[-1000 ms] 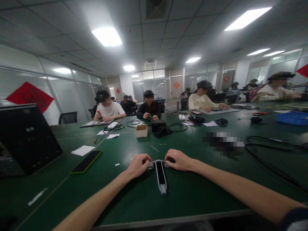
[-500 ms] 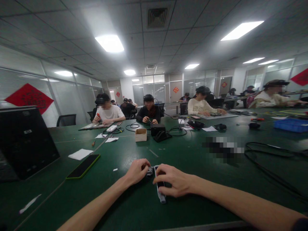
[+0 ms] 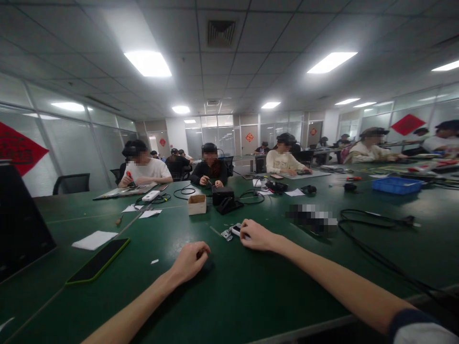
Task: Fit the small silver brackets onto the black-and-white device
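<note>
My right hand (image 3: pixel 256 235) reaches forward over the green table (image 3: pixel 251 291) with its fingers curled round a long black and white device (image 3: pixel 235 230), of which only the far end shows. A small grey metal bracket (image 3: pixel 226 234) lies just left of that end. My left hand (image 3: pixel 189 259) rests nearer to me on the table, fingers curled into a loose fist, apart from the device. What the fist holds, if anything, is hidden.
A phone in a green case (image 3: pixel 97 261) and a white paper (image 3: pixel 94 240) lie to the left, a black laptop lid (image 3: pixel 19 224) at far left. A cardboard box (image 3: pixel 197 204), black cables (image 3: pixel 376 239) and a blue tray (image 3: pixel 396 185) lie beyond. Several people sit across the table.
My right hand has pushed the device forward, away from me. My left hand has let go of it and drawn back toward me. The view has swung to the right.
</note>
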`<state>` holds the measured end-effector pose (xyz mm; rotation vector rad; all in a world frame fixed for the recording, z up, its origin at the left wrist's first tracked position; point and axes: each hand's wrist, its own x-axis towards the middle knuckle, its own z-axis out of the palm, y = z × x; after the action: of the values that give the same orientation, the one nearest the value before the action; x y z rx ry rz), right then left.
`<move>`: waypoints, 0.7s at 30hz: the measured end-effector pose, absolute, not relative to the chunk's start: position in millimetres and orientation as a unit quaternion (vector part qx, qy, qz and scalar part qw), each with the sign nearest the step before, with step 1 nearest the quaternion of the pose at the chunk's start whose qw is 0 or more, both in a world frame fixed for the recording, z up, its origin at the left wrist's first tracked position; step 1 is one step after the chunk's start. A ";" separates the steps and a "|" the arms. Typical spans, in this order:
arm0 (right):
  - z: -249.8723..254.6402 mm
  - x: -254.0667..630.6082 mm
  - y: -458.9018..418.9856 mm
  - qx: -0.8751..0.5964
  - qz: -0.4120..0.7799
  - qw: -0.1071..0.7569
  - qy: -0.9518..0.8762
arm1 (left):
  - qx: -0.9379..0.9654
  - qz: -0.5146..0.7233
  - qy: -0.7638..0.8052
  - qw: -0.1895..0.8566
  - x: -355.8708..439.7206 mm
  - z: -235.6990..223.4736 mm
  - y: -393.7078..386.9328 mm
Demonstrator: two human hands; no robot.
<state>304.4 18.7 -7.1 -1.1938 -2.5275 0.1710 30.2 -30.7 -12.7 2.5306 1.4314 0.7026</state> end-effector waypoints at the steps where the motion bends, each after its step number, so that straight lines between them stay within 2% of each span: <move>1: -9.4 311.4 30.0 -0.448 0.047 0.163 -0.878 | 0.845 0.232 0.476 0.075 29.8 -13.3 -30.4; 5: -19.0 335.4 72.5 -0.577 -0.005 0.135 -0.806 | 0.848 0.226 0.473 0.072 29.0 -15.9 -29.4; 13: -23.4 366.9 141.0 -0.722 -0.011 0.082 -0.687 | 0.851 0.190 0.482 0.086 31.3 -13.8 -31.6; 21: -37.2 370.2 195.9 -0.749 -0.008 0.076 -0.658 | 0.863 0.194 0.460 0.072 28.9 -20.4 -28.9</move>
<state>370.2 195.9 -37.2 -2.2460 -1.9722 -0.0227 28.9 -28.9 -20.4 2.5941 1.3837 0.5843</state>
